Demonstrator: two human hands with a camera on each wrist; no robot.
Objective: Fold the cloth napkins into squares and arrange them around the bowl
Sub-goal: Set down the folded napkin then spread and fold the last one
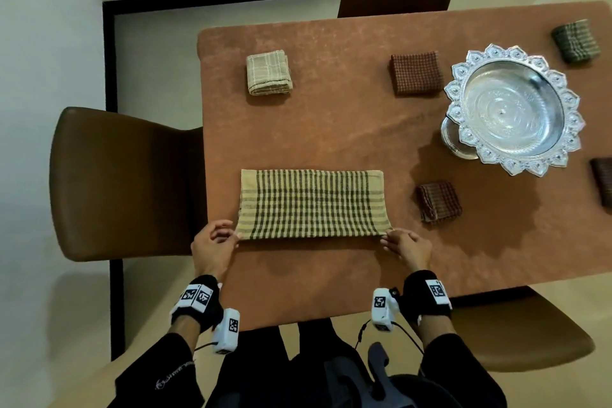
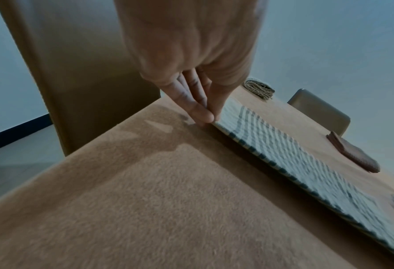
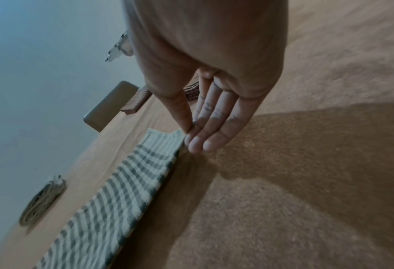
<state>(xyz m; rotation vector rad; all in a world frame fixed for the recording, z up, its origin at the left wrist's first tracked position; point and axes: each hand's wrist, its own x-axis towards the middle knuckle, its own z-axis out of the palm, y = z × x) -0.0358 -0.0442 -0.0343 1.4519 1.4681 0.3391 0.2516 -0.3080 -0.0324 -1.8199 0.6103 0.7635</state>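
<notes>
Right now your two hands pinch the near corners of the striped napkin [image 1: 311, 204], which lies as a long rectangle at lower centre of the head view: the left hand [image 1: 213, 247] on its left corner, the right hand [image 1: 409, 248] on its right. In both wrist views thumb and fingertips close on the cloth edge while the other fingers stay fairly straight.

The main risk is a skewed fold. If one hand lifts or travels ahead of the other, the edges will likely miss each other and you get no square. The pinches look shallow, so a layer could slip out and the doubled cloth could open. The table [image 1: 331, 129] covering looks felt-like and may drag the lower layer.

Watch your right arm later: the bowl [image 1: 511, 108] stands at right, with folded napkins [image 1: 438, 200] near it, easily knocked.
</notes>
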